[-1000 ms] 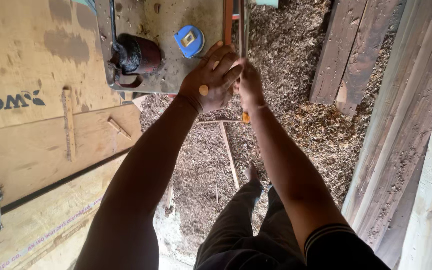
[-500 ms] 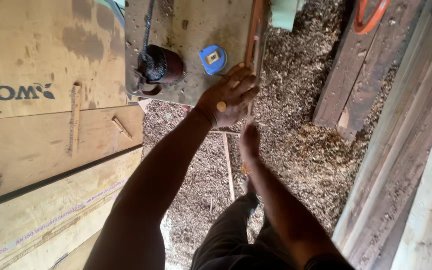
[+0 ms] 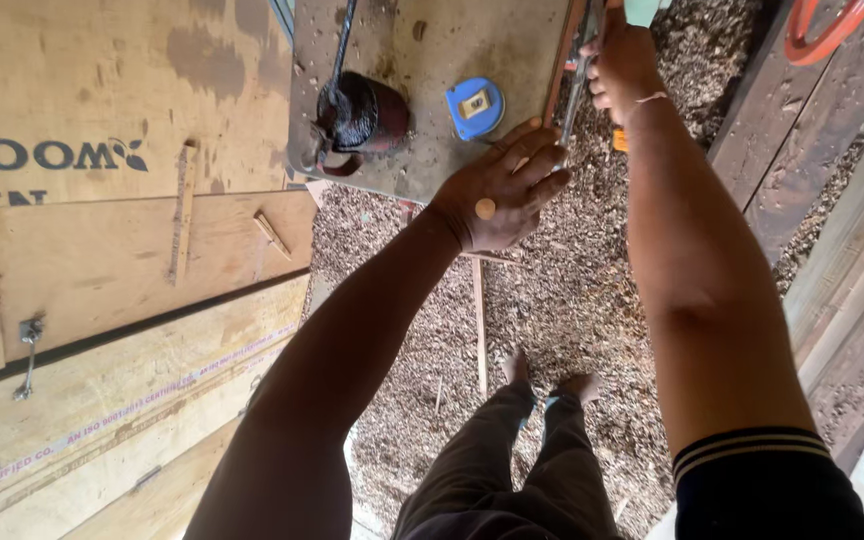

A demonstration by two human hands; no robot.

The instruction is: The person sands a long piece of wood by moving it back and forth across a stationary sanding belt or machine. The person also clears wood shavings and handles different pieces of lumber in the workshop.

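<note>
At the far left, stacked plywood sheets [image 3: 102,250] are seen, pale brown, with small wooden strips lying on them and a metal hook near the lower edge. Next comes a grey, dusty metal table [image 3: 422,120], on which a dark round can [image 3: 362,112] with a rod standing in it and a blue tape measure [image 3: 474,107] are set, the two near each other but apart.

Along the table's right edge a thin, long metal strip [image 3: 574,80] is held, narrow, greyish and running up out of the top of the view beside a reddish wooden edge.

The left hand [image 3: 500,190] is laid at the table's corner, its fingers spread and only loosely bent, the fingertips resting against the lower part of the strip rather than closed round it. A small round wood chip is stuck to its back.

Further right and higher, the right hand [image 3: 620,60] is closed in a fist round the upper part of the strip.

Below, sawdust [image 3: 572,300] covers the floor, and the person's feet are seen on it. At the far right, rough timber planks [image 3: 832,200] are leaned, with an orange hoop at the top.
</note>
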